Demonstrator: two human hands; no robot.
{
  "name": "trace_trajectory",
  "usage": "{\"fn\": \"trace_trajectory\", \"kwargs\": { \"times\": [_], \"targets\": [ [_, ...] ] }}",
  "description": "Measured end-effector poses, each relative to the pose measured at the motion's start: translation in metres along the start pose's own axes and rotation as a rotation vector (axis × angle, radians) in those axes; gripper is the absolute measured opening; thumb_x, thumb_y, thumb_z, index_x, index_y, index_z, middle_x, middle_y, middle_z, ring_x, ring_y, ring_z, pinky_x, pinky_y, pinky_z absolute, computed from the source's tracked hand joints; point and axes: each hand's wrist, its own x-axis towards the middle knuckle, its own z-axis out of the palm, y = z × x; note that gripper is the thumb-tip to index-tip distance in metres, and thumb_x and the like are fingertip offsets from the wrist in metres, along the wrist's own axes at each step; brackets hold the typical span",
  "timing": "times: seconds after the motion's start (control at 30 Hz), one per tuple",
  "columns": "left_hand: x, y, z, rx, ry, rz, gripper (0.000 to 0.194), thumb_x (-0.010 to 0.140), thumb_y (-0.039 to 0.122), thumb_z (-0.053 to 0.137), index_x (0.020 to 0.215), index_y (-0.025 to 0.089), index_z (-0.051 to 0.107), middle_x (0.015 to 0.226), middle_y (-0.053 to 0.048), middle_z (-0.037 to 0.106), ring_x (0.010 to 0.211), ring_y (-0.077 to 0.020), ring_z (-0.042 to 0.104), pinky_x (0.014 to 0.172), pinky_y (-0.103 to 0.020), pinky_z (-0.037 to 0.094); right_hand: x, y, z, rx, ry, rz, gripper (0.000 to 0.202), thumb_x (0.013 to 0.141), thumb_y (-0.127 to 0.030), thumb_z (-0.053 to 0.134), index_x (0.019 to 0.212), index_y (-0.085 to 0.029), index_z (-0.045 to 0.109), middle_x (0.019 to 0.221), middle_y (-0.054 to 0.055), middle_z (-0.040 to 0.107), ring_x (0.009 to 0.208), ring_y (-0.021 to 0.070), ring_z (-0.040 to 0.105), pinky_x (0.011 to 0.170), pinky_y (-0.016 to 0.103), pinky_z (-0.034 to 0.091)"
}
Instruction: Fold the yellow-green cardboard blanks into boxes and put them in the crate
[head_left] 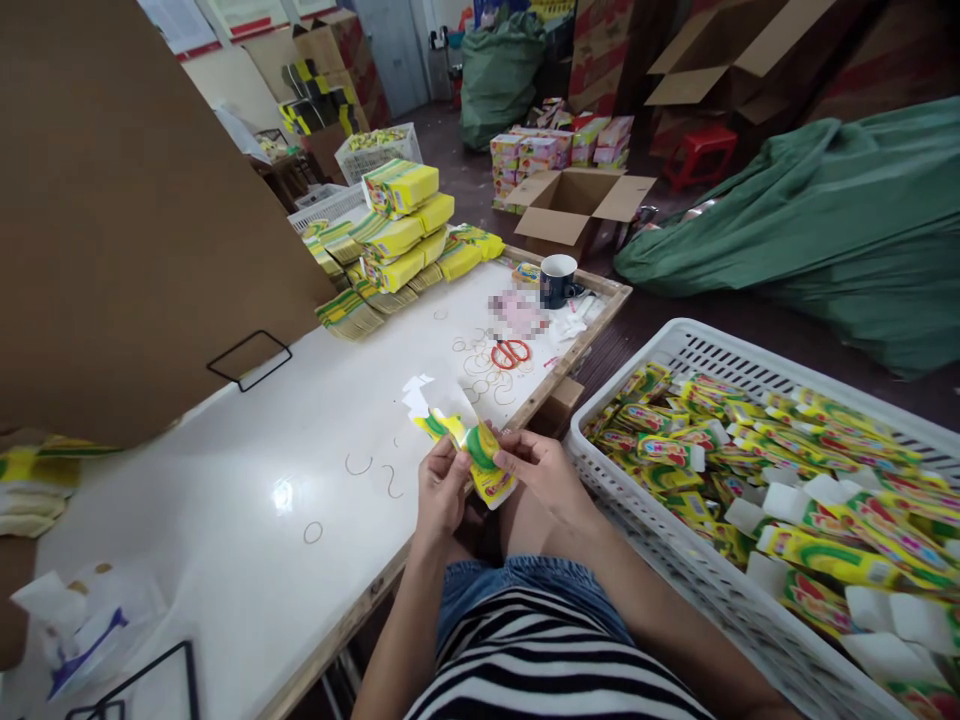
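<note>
A yellow and green printed paper carton [493, 486] with white flaps is held over the table's front edge, above my lap. My left hand [441, 490] pinches its left side between thumb and fingers. On the other side, my right hand [551, 475] grips the carton's right edge, thumb towards me. Whether the carton is flat or partly opened out, I cannot tell. To my right stands a white plastic basket [679, 332], filled with many similar small cartons [667, 450], some with white end flaps standing open.
On the white table [247, 530] lie orange-handled scissors [511, 354], loose rubber bands [480, 385] and a dark mug [556, 284]. Stacks of yellow cartons [405, 240] stand behind. A brown cardboard sheet [142, 200] rises at left. Beyond are an open box [559, 222] and green sack [810, 230].
</note>
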Motion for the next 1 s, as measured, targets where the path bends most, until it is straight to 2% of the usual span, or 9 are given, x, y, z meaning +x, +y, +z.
{"fn": "trace_trajectory", "kwargs": {
  "times": [0.1,0.23,0.33,0.43,0.5,0.6,0.77,0.9,1.0],
  "targets": [
    [0.000,-0.004,0.001,0.059,0.064,-0.009,0.036,0.076,0.044,0.073,0.098,0.017,0.065,0.088,-0.006,0.075,0.084,-0.0205,0.071,0.073,-0.029,0.055,-0.004,-0.001,-0.001,-0.097,0.015,-0.046,0.030,0.078,-0.047,0.071,0.084,-0.018,0.068,0.082,0.005,0.071,0.075,0.0196,0.065,0.071,0.031,0.053],
    [-0.001,-0.002,0.004,0.230,0.151,0.059,0.042,0.079,0.039,0.072,0.111,0.018,0.056,0.094,-0.005,0.074,0.087,-0.0174,0.069,0.076,-0.027,0.053,-0.008,0.000,-0.002,-0.378,0.176,-0.192,0.024,0.084,-0.041,0.064,0.074,-0.019,0.062,0.071,0.002,0.064,0.066,0.0165,0.057,0.063,0.028,0.048],
    [-0.005,0.002,0.008,0.268,0.183,0.069,0.047,0.079,0.035,0.072,0.116,0.020,0.047,0.095,-0.005,0.074,0.088,-0.0189,0.070,0.079,-0.029,0.053,-0.010,-0.001,-0.004,-0.460,0.131,-0.232,0.016,0.083,-0.034,0.064,0.088,-0.019,0.063,0.082,0.003,0.066,0.069,0.0163,0.058,0.063,0.027,0.048],
    [-0.011,0.008,0.013,0.275,0.099,0.049,0.046,0.080,0.035,0.071,0.115,0.021,0.044,0.092,-0.006,0.074,0.086,-0.0198,0.071,0.076,-0.030,0.054,-0.010,-0.008,-0.009,-0.359,0.048,-0.274,0.038,0.086,-0.033,0.063,0.120,-0.021,0.055,0.100,0.006,0.066,0.073,0.0161,0.061,0.063,0.027,0.049],
    [-0.015,0.011,0.015,0.252,0.039,0.053,0.053,0.082,0.034,0.070,0.122,0.024,0.036,0.093,-0.005,0.073,0.084,-0.0188,0.071,0.074,-0.029,0.053,-0.010,-0.015,-0.012,-0.287,-0.012,-0.295,0.042,0.088,-0.035,0.060,0.128,-0.023,0.050,0.102,0.006,0.065,0.075,0.0158,0.062,0.064,0.026,0.050],
    [-0.020,0.017,0.015,0.228,-0.041,0.042,0.058,0.085,0.032,0.067,0.129,0.027,0.030,0.097,-0.005,0.073,0.082,-0.0171,0.070,0.072,-0.027,0.053,-0.009,-0.025,-0.019,-0.228,-0.132,-0.278,0.039,0.089,-0.038,0.060,0.125,-0.024,0.053,0.095,0.004,0.064,0.078,0.0161,0.062,0.066,0.026,0.049],
    [-0.025,0.021,0.009,0.206,-0.197,-0.080,0.039,0.082,0.031,0.070,0.115,0.022,0.049,0.098,-0.006,0.073,0.085,-0.0206,0.070,0.073,-0.029,0.053,-0.008,-0.036,-0.031,-0.313,-0.267,-0.233,0.027,0.090,-0.044,0.058,0.097,-0.019,0.063,0.076,0.001,0.060,0.066,0.0141,0.056,0.058,0.025,0.043],
    [-0.026,0.020,0.011,0.135,-0.219,-0.124,0.042,0.080,0.028,0.072,0.115,0.023,0.048,0.097,-0.006,0.073,0.086,-0.0210,0.070,0.074,-0.030,0.054,-0.008,-0.038,-0.033,-0.419,-0.228,-0.294,0.029,0.092,-0.042,0.055,0.080,-0.017,0.063,0.072,0.002,0.060,0.067,0.0146,0.055,0.061,0.026,0.042],
    [-0.025,0.019,0.013,0.104,-0.211,-0.138,0.060,0.080,0.027,0.072,0.130,0.026,0.038,0.103,-0.008,0.073,0.088,-0.0210,0.071,0.074,-0.030,0.055,-0.007,-0.033,-0.032,-0.390,-0.159,-0.339,0.023,0.092,-0.041,0.056,0.093,-0.019,0.064,0.081,0.004,0.064,0.076,0.0173,0.060,0.067,0.028,0.046]
  ]
}}
